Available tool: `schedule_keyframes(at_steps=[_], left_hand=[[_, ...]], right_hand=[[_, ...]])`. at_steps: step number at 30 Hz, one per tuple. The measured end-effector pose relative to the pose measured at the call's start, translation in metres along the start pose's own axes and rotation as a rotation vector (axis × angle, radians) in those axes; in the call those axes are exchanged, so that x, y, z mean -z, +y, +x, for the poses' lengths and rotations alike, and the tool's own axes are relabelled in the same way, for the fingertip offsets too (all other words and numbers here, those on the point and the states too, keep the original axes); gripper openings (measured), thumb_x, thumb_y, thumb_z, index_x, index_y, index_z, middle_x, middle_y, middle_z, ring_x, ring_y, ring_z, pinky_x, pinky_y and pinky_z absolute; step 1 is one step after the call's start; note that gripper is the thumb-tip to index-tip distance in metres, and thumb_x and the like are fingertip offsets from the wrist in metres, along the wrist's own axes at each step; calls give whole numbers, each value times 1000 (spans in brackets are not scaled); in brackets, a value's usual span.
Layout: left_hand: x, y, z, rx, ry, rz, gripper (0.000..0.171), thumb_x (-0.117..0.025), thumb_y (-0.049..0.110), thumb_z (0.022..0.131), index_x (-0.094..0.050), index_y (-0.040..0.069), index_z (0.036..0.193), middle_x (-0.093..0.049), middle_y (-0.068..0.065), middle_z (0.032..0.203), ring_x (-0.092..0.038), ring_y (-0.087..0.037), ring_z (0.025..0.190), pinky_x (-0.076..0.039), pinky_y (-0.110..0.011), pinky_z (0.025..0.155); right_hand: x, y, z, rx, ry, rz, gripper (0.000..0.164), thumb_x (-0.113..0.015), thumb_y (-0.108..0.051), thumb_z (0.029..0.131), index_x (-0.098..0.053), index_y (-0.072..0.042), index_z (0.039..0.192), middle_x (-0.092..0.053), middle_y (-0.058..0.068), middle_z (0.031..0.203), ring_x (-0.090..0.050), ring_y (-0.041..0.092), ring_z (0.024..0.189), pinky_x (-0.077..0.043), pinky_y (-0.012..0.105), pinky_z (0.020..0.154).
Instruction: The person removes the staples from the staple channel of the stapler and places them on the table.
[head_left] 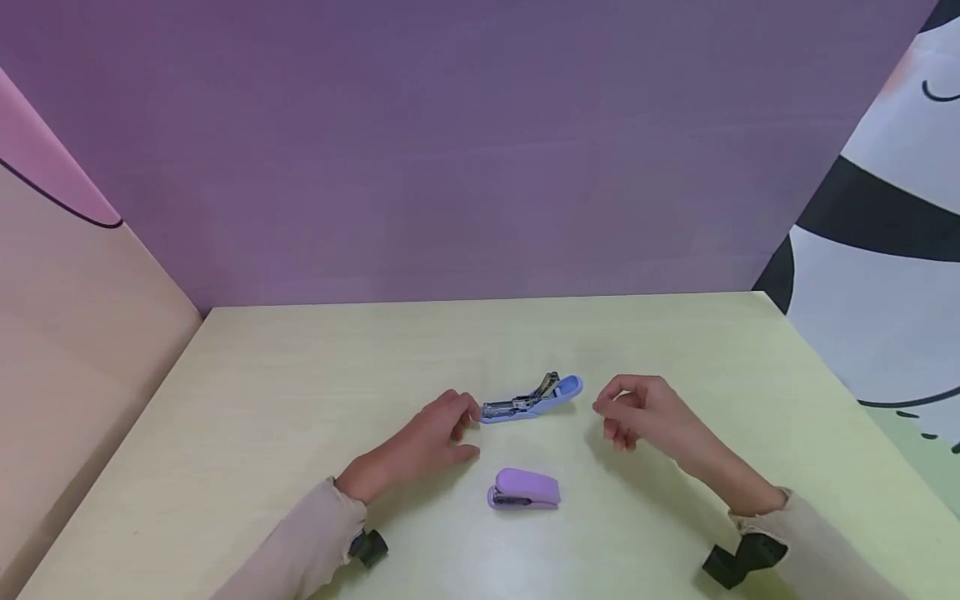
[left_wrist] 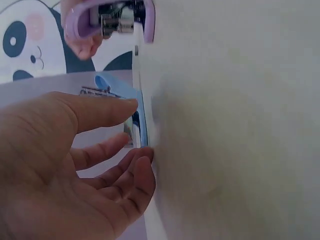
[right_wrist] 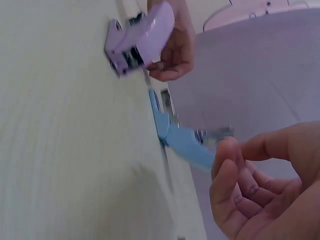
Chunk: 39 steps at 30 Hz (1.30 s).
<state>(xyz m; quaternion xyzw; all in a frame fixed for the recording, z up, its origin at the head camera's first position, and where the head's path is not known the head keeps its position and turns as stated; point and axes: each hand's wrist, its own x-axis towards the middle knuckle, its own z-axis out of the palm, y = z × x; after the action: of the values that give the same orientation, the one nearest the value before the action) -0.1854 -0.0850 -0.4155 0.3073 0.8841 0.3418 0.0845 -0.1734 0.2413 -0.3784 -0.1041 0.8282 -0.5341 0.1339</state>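
A blue stapler (head_left: 531, 403) lies unfolded on the table, its top half swung back to the right and its metal parts exposed. My left hand (head_left: 427, 437) is at the stapler's left end, index fingertip right at it, thumb apart and fingers loosely bent. To the right of the stapler, my right hand (head_left: 651, 417) hovers over the table with fingers loosely curled and the thumb near the index finger; nothing shows between them. Nearer to me, between the hands, sits a closed purple stapler (head_left: 525, 489), also seen in the right wrist view.
The pale wooden table (head_left: 300, 367) ends at a purple wall panel (head_left: 480, 167) at the back. A panda-print panel (head_left: 877, 308) stands to the right, a light panel (head_left: 75, 333) to the left. Black wrist straps (head_left: 746, 560) sit on both sleeves.
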Motion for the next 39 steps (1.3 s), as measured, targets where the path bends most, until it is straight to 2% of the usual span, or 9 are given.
schedule_keyframes(at_steps=[5, 9, 12, 15, 17, 20, 26, 31, 39], left_hand=[[-3, 17, -18, -22, -94, -1, 28, -76, 9, 87, -60, 8, 110, -55, 0, 96, -53, -14, 85, -47, -24, 79], [-6, 29, -28, -13, -187, -10, 33, -77, 14, 87, -62, 12, 115, -56, 6, 98, -53, -9, 87, -46, -21, 82], [-10, 36, -32, -19, -209, -2, 33, -78, 17, 85, -63, 15, 114, -55, 7, 96, -51, -7, 87, -45, -19, 79], [-15, 39, -32, -49, -199, 25, 25, -77, 20, 86, -63, 17, 106, -53, 6, 91, -48, -6, 83, -42, -18, 74], [-19, 40, -31, -68, -189, 41, 21, -77, 21, 87, -61, 19, 102, -51, 5, 89, -46, -5, 81, -41, -18, 71], [-24, 39, -29, -85, -173, 63, 20, -76, 20, 89, -57, 20, 98, -49, 6, 86, -43, -3, 79, -38, -17, 68], [-29, 39, -30, -118, -137, 81, 23, -76, 16, 90, -53, 17, 85, -45, 7, 74, -41, -2, 72, -34, -16, 64], [-27, 39, -31, -100, -130, 69, 26, -78, 17, 87, -53, 16, 80, -47, 7, 71, -42, -1, 70, -35, -16, 63], [-25, 35, -32, -109, -121, 8, 24, -80, 12, 85, -56, 15, 80, -54, 8, 75, -48, -3, 71, -41, -16, 64]], right_hand=[[-26, -15, -6, 120, -70, -80, 17, -65, -13, 96, -62, 4, 99, -65, 22, 79, -64, 33, 63, -54, 33, 55], [-51, -27, -13, 243, -57, -239, 8, -68, -15, 94, -67, -8, 97, -68, 3, 85, -65, 18, 74, -54, 29, 62], [-71, -33, -20, 343, -35, -380, 17, -70, -28, 94, -68, -14, 103, -67, -7, 95, -62, 10, 85, -54, 28, 70], [-88, -37, -28, 427, -17, -553, 28, -69, -41, 94, -67, -17, 110, -66, -7, 103, -61, 10, 93, -53, 31, 77], [-97, -36, -33, 498, -1, -672, 31, -72, -41, 91, -67, -19, 112, -65, -5, 106, -61, 12, 95, -54, 31, 78], [-105, -34, -37, 633, 33, -793, 29, -80, -26, 85, -66, -18, 109, -66, -4, 101, -61, 12, 93, -55, 29, 74], [-112, -28, -37, 822, 76, -880, 31, -82, -9, 79, -65, -15, 105, -65, -7, 89, -56, 10, 84, -49, 19, 68], [-113, -28, -36, 895, 59, -943, 32, -79, -7, 80, -66, -17, 107, -65, -6, 89, -55, 11, 83, -48, 17, 65], [-116, -31, -36, 915, 74, -1007, 35, -81, -8, 79, -63, -19, 107, -63, -4, 86, -58, 12, 79, -50, 20, 63]])
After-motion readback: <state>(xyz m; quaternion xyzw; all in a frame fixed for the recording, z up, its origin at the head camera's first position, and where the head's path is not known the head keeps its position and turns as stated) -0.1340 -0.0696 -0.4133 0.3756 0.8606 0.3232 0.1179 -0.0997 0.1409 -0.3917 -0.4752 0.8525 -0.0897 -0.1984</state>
